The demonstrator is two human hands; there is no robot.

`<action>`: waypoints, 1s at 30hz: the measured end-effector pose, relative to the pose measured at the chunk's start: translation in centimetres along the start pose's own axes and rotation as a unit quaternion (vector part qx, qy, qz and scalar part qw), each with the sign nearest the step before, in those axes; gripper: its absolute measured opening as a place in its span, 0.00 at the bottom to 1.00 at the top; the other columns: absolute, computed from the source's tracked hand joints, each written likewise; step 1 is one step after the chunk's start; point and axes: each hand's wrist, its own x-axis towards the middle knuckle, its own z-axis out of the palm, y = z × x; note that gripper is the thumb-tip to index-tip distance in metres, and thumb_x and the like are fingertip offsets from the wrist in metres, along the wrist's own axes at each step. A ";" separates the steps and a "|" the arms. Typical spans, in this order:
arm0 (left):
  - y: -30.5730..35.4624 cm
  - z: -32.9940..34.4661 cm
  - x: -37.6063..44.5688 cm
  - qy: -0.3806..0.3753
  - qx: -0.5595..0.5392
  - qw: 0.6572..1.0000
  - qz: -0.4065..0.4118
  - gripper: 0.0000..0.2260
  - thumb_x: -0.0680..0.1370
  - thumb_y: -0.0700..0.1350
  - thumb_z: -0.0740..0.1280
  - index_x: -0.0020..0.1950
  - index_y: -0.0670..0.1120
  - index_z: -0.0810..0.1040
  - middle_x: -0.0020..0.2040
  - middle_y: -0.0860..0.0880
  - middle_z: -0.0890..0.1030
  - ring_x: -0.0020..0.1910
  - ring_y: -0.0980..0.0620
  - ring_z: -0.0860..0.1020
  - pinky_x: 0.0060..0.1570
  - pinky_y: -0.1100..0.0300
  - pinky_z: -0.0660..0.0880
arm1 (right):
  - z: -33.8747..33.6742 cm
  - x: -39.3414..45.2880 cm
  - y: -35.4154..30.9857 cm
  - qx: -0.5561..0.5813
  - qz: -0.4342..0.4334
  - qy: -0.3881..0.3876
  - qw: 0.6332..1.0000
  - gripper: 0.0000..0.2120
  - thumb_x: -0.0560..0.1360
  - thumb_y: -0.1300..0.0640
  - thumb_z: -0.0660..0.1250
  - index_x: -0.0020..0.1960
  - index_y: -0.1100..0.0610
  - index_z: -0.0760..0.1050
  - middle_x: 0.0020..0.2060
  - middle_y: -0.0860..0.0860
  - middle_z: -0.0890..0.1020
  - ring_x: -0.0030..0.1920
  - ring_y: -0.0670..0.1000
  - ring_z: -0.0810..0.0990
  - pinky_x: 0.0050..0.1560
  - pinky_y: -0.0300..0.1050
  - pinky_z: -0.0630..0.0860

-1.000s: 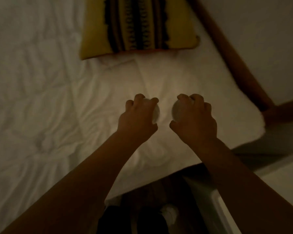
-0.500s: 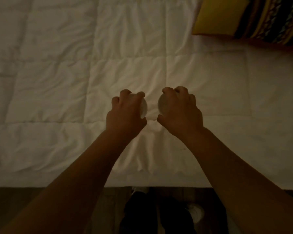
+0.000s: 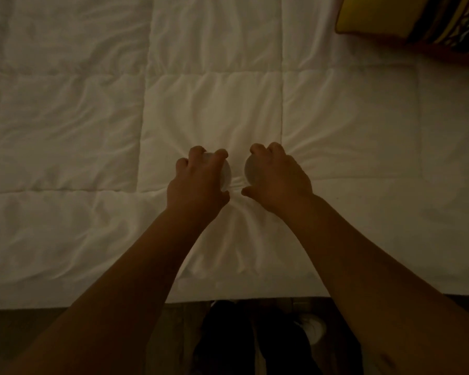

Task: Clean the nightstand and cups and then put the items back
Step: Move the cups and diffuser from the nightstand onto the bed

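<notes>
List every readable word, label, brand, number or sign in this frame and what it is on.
None can be read.
Left cup and right cup: mostly covered by the left hand and right hand; no print shows.
Pillow: woven stripe pattern only, no lettering.
Quilt: plain white.
</notes>
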 end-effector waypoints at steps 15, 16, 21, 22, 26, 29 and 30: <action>1.2 -1.3 -0.8 0.016 0.050 0.997 0.057 0.39 0.69 0.66 0.66 0.75 0.56 0.55 0.75 0.42 0.58 0.73 0.39 0.59 0.60 0.38 0.69 | -0.4 -3.0 1.2 0.035 0.031 0.025 0.999 0.48 0.66 0.31 0.66 0.74 0.45 0.42 0.75 0.53 0.52 0.73 0.60 0.56 0.60 0.61 0.70; 1.6 -1.4 -0.8 0.019 0.052 0.997 0.060 0.38 0.69 0.66 0.65 0.75 0.55 0.56 0.75 0.42 0.58 0.73 0.39 0.59 0.61 0.38 0.68 | -0.6 -3.3 1.3 0.038 0.031 0.034 0.998 0.47 0.67 0.31 0.65 0.75 0.45 0.43 0.75 0.54 0.52 0.73 0.60 0.56 0.60 0.61 0.70; 4.3 -2.4 -0.9 0.032 0.065 0.993 0.090 0.38 0.69 0.68 0.59 0.76 0.53 0.56 0.75 0.41 0.58 0.74 0.39 0.58 0.63 0.39 0.68 | -2.6 -5.1 2.9 0.045 0.052 0.084 0.994 0.42 0.70 0.30 0.59 0.75 0.47 0.46 0.76 0.54 0.55 0.73 0.59 0.58 0.59 0.59 0.70; 5.1 -2.6 -0.9 0.031 0.069 0.992 0.099 0.39 0.69 0.68 0.59 0.76 0.53 0.55 0.76 0.41 0.58 0.74 0.38 0.57 0.63 0.39 0.68 | -3.0 -5.5 3.5 0.043 0.058 0.095 0.993 0.41 0.70 0.31 0.58 0.75 0.47 0.47 0.76 0.54 0.55 0.73 0.59 0.59 0.60 0.58 0.70; 9.5 -2.7 -0.8 0.030 0.094 0.983 0.153 0.38 0.71 0.67 0.59 0.76 0.55 0.51 0.77 0.41 0.54 0.75 0.38 0.55 0.65 0.39 0.65 | -4.8 -7.8 7.2 0.050 0.096 0.134 0.985 0.39 0.72 0.32 0.57 0.75 0.49 0.48 0.76 0.55 0.55 0.72 0.58 0.60 0.61 0.57 0.69; 14.3 -1.7 -1.1 0.021 0.108 0.973 0.203 0.38 0.72 0.67 0.59 0.77 0.56 0.49 0.78 0.42 0.52 0.75 0.38 0.53 0.66 0.40 0.63 | -5.9 -10.2 11.6 0.065 0.152 0.153 0.974 0.39 0.72 0.32 0.56 0.75 0.48 0.48 0.76 0.54 0.54 0.72 0.58 0.59 0.61 0.56 0.69; 16.4 -1.0 -1.2 0.016 0.114 0.968 0.222 0.37 0.72 0.67 0.58 0.76 0.56 0.49 0.78 0.42 0.51 0.76 0.38 0.53 0.66 0.40 0.63 | -6.3 -11.5 13.6 0.070 0.173 0.162 0.969 0.38 0.73 0.32 0.56 0.75 0.48 0.48 0.76 0.54 0.55 0.72 0.58 0.59 0.61 0.56 0.69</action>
